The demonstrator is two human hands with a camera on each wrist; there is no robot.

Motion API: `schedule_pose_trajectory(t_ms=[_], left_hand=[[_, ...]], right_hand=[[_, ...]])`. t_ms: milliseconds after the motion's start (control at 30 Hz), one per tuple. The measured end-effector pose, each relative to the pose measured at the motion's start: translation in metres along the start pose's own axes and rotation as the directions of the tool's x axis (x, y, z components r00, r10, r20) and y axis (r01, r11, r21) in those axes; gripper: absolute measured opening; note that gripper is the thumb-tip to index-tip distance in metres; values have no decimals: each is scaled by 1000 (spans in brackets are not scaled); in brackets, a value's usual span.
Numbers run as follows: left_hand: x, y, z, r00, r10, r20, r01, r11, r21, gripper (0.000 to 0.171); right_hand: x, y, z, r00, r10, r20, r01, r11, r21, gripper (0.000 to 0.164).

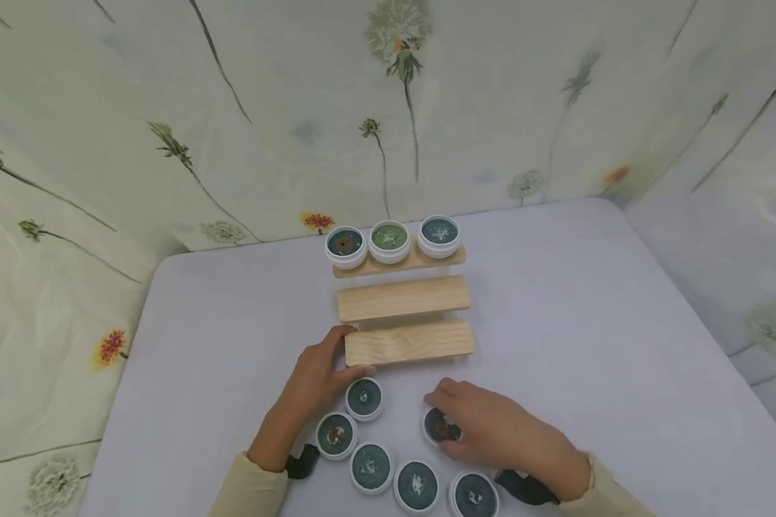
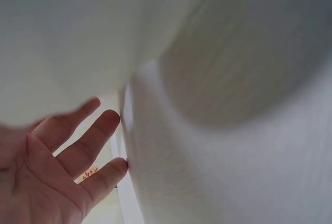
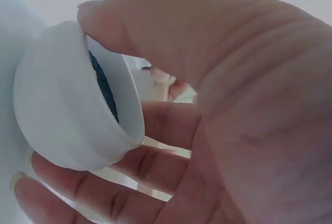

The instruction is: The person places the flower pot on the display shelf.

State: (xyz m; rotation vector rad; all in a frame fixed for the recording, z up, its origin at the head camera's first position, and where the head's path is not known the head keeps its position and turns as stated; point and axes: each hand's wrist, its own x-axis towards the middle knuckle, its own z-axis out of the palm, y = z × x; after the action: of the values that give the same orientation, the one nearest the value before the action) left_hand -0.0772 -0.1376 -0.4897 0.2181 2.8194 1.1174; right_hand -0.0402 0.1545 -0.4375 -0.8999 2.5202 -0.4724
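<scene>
A three-tier wooden stand (image 1: 409,343) is in the middle of the table in the head view. My left hand (image 1: 315,373) holds the left end of its lowest board, thumb along the front and fingers behind. In the left wrist view, the fingers (image 2: 85,151) of that hand stretch out beside a blurred pale surface. Lower right of the stand, my right hand (image 1: 491,424) grips a small white bowl (image 1: 441,426) with a dark filling. The right wrist view shows the thumb at that bowl's (image 3: 67,99) rim and the other fingers around its far side.
Three similar bowls, one with a green filling (image 1: 389,238), stand on the stand's top board. The middle board (image 1: 404,298) is bare. Several more filled bowls (image 1: 371,467) sit on the white tablecloth (image 1: 569,316) between and below my hands. A flower-printed curtain (image 1: 284,93) hangs behind.
</scene>
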Motion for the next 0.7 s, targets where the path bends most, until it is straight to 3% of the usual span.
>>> schedule_pose_trajectory(t_ms=[267, 533, 700], left_hand=[[1, 1, 1, 1000, -14, 10, 14, 1000, -3, 74], [0, 1, -1, 999, -33, 16, 33, 999, -6, 74], [0, 1, -1, 999, -31, 17, 31, 1000, -6, 74]], right_hand=[[1, 8, 5, 996, 20, -92, -21, 1000, -3, 64], [-1, 12, 6, 997, 43, -64, -42, 999, 16, 83], [-4, 15, 7, 995, 41, -88, -41, 999, 12, 79]])
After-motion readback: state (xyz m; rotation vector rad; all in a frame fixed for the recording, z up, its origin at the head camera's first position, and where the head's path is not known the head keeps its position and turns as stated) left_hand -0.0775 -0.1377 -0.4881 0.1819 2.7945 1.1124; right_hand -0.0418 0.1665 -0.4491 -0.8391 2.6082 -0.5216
